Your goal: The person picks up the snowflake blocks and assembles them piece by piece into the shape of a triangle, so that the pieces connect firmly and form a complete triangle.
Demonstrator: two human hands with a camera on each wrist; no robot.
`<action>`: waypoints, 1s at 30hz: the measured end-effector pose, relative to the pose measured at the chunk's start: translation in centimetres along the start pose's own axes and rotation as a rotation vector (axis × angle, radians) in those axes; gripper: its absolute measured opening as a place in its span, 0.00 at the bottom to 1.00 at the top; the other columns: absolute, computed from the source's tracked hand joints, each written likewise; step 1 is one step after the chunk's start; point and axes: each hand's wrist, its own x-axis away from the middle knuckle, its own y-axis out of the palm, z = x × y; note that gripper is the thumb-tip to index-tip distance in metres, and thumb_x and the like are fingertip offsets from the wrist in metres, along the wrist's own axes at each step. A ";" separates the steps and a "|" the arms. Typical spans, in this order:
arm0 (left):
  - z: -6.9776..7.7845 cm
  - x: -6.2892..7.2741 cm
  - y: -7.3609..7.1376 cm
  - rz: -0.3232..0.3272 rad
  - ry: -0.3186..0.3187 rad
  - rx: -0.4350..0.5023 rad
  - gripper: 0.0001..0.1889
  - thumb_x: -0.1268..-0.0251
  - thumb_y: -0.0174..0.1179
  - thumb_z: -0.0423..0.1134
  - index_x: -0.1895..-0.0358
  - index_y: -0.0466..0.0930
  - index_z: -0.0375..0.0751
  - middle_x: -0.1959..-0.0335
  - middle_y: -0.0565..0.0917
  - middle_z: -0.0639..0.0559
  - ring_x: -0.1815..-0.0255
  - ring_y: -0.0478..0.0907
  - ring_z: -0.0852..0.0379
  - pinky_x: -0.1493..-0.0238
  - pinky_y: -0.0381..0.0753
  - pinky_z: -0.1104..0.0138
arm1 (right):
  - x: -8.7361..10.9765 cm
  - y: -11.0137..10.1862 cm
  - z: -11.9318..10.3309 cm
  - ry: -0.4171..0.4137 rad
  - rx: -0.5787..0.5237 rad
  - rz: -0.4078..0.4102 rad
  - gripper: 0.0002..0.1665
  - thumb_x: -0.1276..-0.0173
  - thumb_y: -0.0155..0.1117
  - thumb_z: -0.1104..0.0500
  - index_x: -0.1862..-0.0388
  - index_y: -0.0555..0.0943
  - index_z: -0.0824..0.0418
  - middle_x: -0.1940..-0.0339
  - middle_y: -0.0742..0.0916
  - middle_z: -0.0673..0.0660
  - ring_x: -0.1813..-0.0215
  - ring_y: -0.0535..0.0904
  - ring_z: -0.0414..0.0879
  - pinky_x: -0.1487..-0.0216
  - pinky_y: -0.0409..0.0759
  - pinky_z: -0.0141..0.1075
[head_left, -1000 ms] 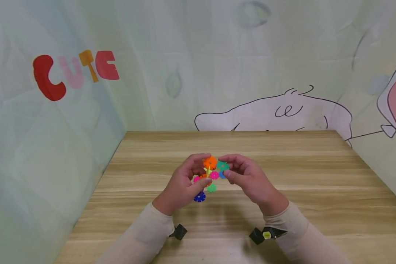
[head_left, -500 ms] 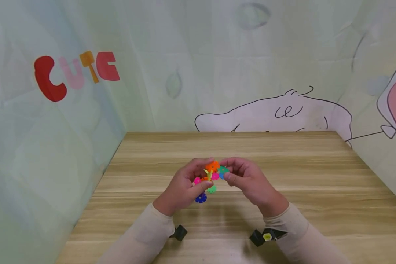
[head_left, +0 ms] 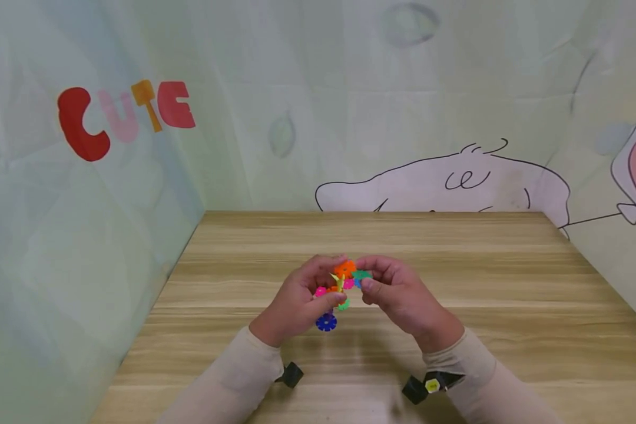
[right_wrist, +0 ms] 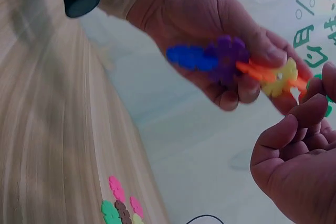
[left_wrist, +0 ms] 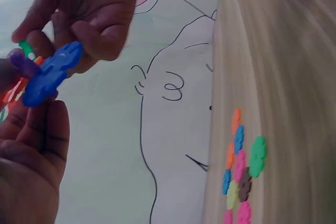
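Observation:
My left hand (head_left: 297,300) grips a chain of joined plastic snowflake discs. In the right wrist view it runs from a blue disc (right_wrist: 191,57) through a purple disc (right_wrist: 227,60) and an orange disc (right_wrist: 254,71) to a yellow disc (right_wrist: 281,80). A second orange disc (head_left: 344,270) forms its upper end in the head view. My right hand (head_left: 405,294) pinches a green disc (head_left: 361,275) against that orange disc's right edge. Fingers hide where the two meet, so I cannot tell whether they are slotted together.
Several loose discs lie on the wooden table (head_left: 482,282) behind the hands, including a pink disc (left_wrist: 240,166), a green disc (left_wrist: 258,156) and a brown disc (left_wrist: 245,184). A printed cloth (head_left: 233,118) encloses the table's back and sides. A small black camera hangs at each wrist.
Both hands have come slightly down and nearer with the chain. The upper orange disc and the green disc have tilted and show flatter. Both hands keep their hold.

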 end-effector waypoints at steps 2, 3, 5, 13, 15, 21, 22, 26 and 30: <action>-0.2 0.0 0.1 0.008 0.001 0.015 0.29 0.30 0.65 0.24 0.28 0.71 0.40 0.43 0.82 0.38 0.64 0.82 0.56 0.64 0.87 0.67 | 0.0 0.2 0.1 -0.012 -0.026 -0.006 0.13 0.19 0.59 0.65 0.40 0.77 0.68 0.55 0.87 0.49 0.60 0.78 0.41 0.55 0.82 0.29; -0.2 0.0 0.2 0.014 0.000 0.017 0.29 0.30 0.65 0.25 0.28 0.71 0.40 0.44 0.82 0.38 0.64 0.82 0.56 0.64 0.88 0.66 | -0.1 0.3 0.1 -0.015 -0.032 -0.005 0.14 0.19 0.59 0.65 0.39 0.77 0.68 0.55 0.87 0.49 0.60 0.78 0.41 0.55 0.82 0.29; -0.2 0.1 0.2 0.028 -0.009 0.009 0.29 0.30 0.65 0.25 0.28 0.70 0.40 0.44 0.82 0.38 0.62 0.83 0.56 0.62 0.88 0.67 | -0.2 0.5 0.0 -0.013 -0.024 0.006 0.18 0.19 0.59 0.64 0.35 0.76 0.72 0.54 0.88 0.49 0.60 0.78 0.41 0.55 0.81 0.29; 0.1 0.1 0.0 0.052 -0.013 -0.061 0.31 0.31 0.66 0.25 0.27 0.70 0.43 0.44 0.84 0.40 0.58 0.84 0.54 0.54 0.88 0.65 | -0.6 0.4 -0.4 0.103 0.095 0.106 0.22 0.17 0.55 0.65 0.31 0.72 0.77 0.61 0.83 0.51 0.63 0.75 0.42 0.60 0.78 0.29; 0.3 0.0 -0.1 0.044 -0.007 -0.069 0.31 0.31 0.66 0.25 0.27 0.70 0.43 0.43 0.83 0.41 0.58 0.84 0.53 0.53 0.88 0.65 | -0.5 0.2 -0.5 0.099 0.142 0.118 0.21 0.18 0.56 0.65 0.33 0.73 0.77 0.62 0.83 0.52 0.63 0.75 0.43 0.60 0.79 0.30; 0.8 -0.7 -0.4 -0.008 0.019 -0.127 0.30 0.31 0.65 0.25 0.29 0.68 0.43 0.40 0.81 0.42 0.58 0.84 0.53 0.52 0.88 0.63 | -0.4 -0.3 -1.1 0.082 0.239 0.109 0.20 0.18 0.56 0.64 0.33 0.76 0.73 0.62 0.83 0.52 0.63 0.76 0.45 0.58 0.79 0.31; 0.9 -0.9 -0.4 -0.017 0.019 -0.138 0.30 0.31 0.65 0.25 0.29 0.67 0.43 0.40 0.82 0.42 0.58 0.84 0.54 0.52 0.88 0.63 | -0.4 -0.4 -1.2 0.085 0.258 0.105 0.20 0.18 0.56 0.64 0.33 0.77 0.72 0.61 0.83 0.53 0.63 0.76 0.45 0.58 0.79 0.32; 1.1 -1.2 -0.9 -0.035 -0.009 -0.163 0.30 0.31 0.65 0.25 0.30 0.67 0.45 0.40 0.82 0.43 0.58 0.84 0.54 0.54 0.89 0.64 | -0.7 -0.6 -2.0 0.101 0.342 0.088 0.19 0.18 0.58 0.61 0.34 0.80 0.67 0.59 0.85 0.56 0.60 0.77 0.48 0.56 0.80 0.34; 1.4 -1.1 -1.2 -0.025 -0.025 -0.176 0.30 0.32 0.67 0.26 0.30 0.68 0.45 0.40 0.81 0.44 0.57 0.84 0.55 0.55 0.89 0.64 | -1.0 -0.6 -2.6 0.112 0.383 0.060 0.19 0.18 0.59 0.59 0.35 0.81 0.65 0.60 0.85 0.57 0.59 0.78 0.50 0.56 0.81 0.36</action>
